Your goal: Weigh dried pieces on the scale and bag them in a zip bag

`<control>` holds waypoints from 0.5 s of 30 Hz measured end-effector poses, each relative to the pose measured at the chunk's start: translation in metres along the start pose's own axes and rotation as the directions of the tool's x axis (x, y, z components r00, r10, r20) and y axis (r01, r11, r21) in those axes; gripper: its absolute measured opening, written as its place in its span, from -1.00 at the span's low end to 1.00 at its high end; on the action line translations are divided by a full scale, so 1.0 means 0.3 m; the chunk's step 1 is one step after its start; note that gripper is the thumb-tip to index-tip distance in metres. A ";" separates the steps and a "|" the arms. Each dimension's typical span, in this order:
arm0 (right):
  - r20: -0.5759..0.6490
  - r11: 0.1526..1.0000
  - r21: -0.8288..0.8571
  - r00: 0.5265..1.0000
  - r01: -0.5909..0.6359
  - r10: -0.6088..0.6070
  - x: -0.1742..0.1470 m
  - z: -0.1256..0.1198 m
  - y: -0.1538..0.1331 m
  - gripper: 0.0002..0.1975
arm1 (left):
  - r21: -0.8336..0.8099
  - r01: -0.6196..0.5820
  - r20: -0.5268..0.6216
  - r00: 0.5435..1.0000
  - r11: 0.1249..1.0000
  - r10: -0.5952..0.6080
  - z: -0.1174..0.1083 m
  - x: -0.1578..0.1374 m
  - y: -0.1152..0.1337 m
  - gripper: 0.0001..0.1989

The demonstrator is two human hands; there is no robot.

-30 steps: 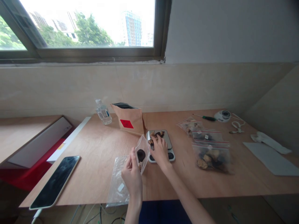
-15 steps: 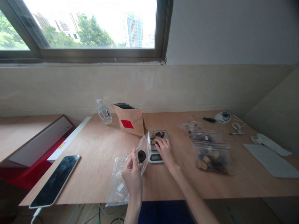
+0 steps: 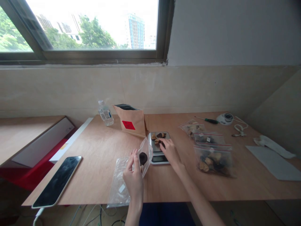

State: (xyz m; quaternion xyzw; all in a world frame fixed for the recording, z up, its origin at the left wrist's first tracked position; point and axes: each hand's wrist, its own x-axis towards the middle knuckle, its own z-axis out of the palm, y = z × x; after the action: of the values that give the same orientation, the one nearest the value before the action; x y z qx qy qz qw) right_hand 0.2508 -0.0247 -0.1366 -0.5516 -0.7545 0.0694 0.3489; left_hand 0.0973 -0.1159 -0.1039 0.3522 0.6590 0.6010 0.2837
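Note:
My left hand [image 3: 133, 175] pinches a small clear zip bag [image 3: 146, 153] and holds it upright with its mouth toward the scale; a dark dried piece [image 3: 142, 158] sits inside. My right hand [image 3: 171, 151] rests over the small kitchen scale [image 3: 159, 147], its fingertips on the dried pieces [image 3: 159, 137] lying on the platform. Whether the fingers have closed on a piece cannot be made out. A second empty clear bag [image 3: 118, 183] lies flat under my left wrist.
A brown paper pouch [image 3: 131, 121] with a red label stands behind the scale, beside a water bottle [image 3: 105, 113]. Filled zip bags [image 3: 213, 155] lie to the right. A phone [image 3: 57, 180] lies at the left table edge. A screwdriver [image 3: 208, 119] and paper sheet [image 3: 275, 163] lie far right.
My right hand slid from the scale's front buttons back to the pieces on its platform, uncovering the display. The left hand and its bag stayed nearly still.

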 end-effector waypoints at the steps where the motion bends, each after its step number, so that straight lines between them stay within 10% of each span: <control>1: -0.014 1.000 0.027 1.000 -0.015 0.015 0.000 -0.001 0.001 -0.70 | -0.003 0.001 0.003 1.000 1.000 -0.001 0.001 0.000 -0.001 -0.65; 15: -0.042 0.826 0.469 0.926 -0.314 0.376 0.042 -0.025 0.076 -0.69 | -0.006 0.015 0.008 1.000 1.000 -0.015 0.009 0.000 0.005 -0.67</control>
State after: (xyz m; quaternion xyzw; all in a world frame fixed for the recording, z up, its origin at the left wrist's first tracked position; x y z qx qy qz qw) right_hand 0.2715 -0.0071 -0.1365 -0.5854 -0.5800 0.2685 0.4987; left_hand 0.0996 -0.1142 -0.1028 0.3489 0.6585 0.5995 0.2919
